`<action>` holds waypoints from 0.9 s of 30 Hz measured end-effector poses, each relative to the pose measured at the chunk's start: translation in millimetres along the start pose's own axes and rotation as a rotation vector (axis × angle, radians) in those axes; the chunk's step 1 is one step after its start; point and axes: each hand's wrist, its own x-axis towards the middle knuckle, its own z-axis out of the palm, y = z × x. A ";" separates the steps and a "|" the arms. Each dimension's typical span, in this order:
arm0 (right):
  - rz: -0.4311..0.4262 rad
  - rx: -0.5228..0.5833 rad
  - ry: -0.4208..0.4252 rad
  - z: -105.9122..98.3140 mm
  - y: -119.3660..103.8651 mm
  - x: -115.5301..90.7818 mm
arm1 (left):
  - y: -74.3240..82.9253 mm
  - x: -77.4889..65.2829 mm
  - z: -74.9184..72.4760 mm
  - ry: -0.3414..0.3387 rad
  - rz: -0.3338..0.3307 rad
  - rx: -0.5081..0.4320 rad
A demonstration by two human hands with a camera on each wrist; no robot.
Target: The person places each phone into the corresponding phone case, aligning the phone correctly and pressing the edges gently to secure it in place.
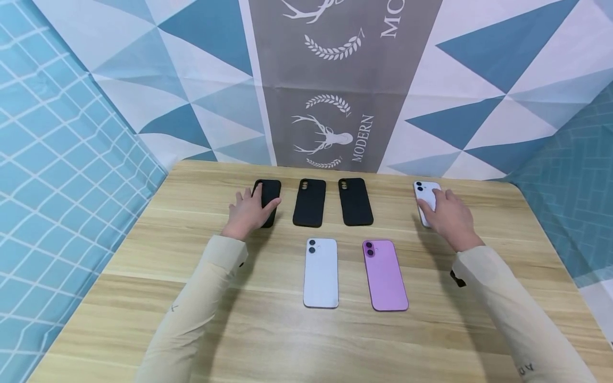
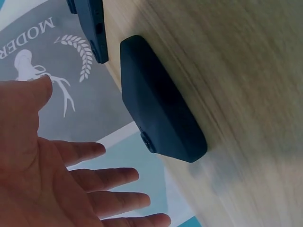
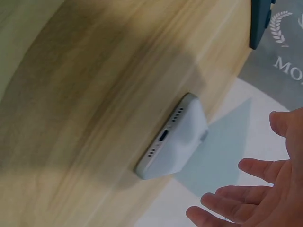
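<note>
My left hand (image 1: pixel 246 215) hovers over the leftmost black phone case (image 1: pixel 270 192), fingers spread and apart from it in the left wrist view. That black case (image 2: pixel 158 101) lies back side up on the wood. My right hand (image 1: pixel 451 215) is over a white phone (image 1: pixel 426 187) at the back right, with its fingers extended. In the right wrist view a gap shows between the fingers (image 3: pixel 260 169) and the white phone (image 3: pixel 177 142), whose charging port end faces the camera.
Two more black cases, a middle one (image 1: pixel 309 205) and a right one (image 1: pixel 356 204), lie along the back of the wooden table (image 1: pixel 268 330). Nearer the front are another white phone (image 1: pixel 321 274) and a pink phone (image 1: pixel 386 276). A patterned cloth (image 1: pixel 330 74) rises behind the table.
</note>
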 end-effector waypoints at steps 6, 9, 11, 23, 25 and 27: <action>0.047 0.018 -0.028 6.8 6.1 4.4 | -1.4 0.8 1.4 -0.021 -0.004 -0.011; 0.069 0.034 -0.043 9.4 8.8 6.0 | -2.5 1.4 2.8 -0.030 -0.013 0.002; 0.082 0.037 -0.054 10.9 10.6 7.0 | -3.2 2.1 3.8 -0.039 -0.019 0.006; 0.169 0.020 -0.127 20.9 15.1 17.3 | -4.9 5.2 10.2 -0.055 -0.034 -0.005; 0.182 0.028 -0.138 22.2 15.8 18.6 | -4.4 5.4 10.8 -0.061 -0.037 0.004; 0.194 0.031 -0.145 23.0 16.7 19.7 | -3.9 5.6 11.4 -0.062 -0.041 0.009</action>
